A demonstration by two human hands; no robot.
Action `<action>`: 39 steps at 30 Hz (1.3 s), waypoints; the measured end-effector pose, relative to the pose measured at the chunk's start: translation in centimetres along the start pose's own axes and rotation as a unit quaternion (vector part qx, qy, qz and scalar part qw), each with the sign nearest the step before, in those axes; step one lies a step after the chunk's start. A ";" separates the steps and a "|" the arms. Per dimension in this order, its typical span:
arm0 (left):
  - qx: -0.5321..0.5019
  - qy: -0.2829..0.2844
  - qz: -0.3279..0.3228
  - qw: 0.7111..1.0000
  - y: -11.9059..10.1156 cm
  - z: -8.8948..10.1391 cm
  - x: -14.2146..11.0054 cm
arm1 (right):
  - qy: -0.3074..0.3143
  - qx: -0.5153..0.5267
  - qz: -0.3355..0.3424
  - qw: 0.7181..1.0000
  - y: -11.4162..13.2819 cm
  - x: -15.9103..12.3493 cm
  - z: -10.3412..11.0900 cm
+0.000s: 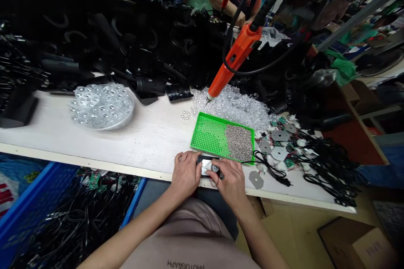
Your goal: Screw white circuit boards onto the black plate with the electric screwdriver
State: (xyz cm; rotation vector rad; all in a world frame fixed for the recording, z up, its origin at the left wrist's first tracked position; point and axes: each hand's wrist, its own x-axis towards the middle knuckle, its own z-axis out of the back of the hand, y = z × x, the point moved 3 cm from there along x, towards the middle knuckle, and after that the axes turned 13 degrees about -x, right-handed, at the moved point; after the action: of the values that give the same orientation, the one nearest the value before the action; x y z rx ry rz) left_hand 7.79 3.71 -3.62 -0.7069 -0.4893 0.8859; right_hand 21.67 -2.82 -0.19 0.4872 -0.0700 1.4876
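Small black plastic housing (205,157), roughly rectangular, lying at the near edge of the long white tabletop (151,151), between the two hands and just on the near side of the shallow green perforated plastic tray (206,136). The left hand (187,173) clasps the housing's left end, fingers toward the far side and thumb along the white face. The right hand (232,177) pinches a small rounded silvery component (215,168) between thumb and fingers over the housing's right part.

Progress, judged from the arrangement: the work appears to stand at a middle, fitting stage. A flat white piece (205,167) lies within the housing's dark outline, with the silvery component against or just beside it; whether either is secured cannot be told, since fingers cover the junction. Fastening is probably left undone: no screw can be made out in the housing, small metal screws (239,143) lie heaped in the tray's right half, and the orange electric screwdriver (235,61) hangs unheld above the heap of clear plastic pieces (243,107).

Appearance: the housing shows as a dark border around the bright white piece, its right end largely masked by the right hand. Thin wires (212,183) curve out on the near side. Finer detail is too small to resolve. Loose grey flat plates (280,135) and bundled black cables (271,169) lie to the right.
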 end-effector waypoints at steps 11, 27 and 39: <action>-0.008 -0.005 -0.017 1.000 0.2 -0.1 0.1 | 0.020 -0.033 0.008 0.999 0.2 0.8 -0.2; -0.009 -0.007 -0.015 1.000 0.4 0.3 0.2 | 0.060 -0.087 0.033 0.994 1.1 1.1 -1.1; -0.093 -0.049 -0.103 0.989 0.6 1.7 -0.2 | -0.072 0.053 -0.090 0.992 -5.2 6.0 8.3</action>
State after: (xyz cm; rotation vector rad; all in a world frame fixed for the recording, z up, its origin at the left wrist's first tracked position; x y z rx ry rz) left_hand 6.24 4.41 -2.92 -0.7708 -0.7259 0.6886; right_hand 29.31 -0.14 7.93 0.6708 -0.0591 1.2821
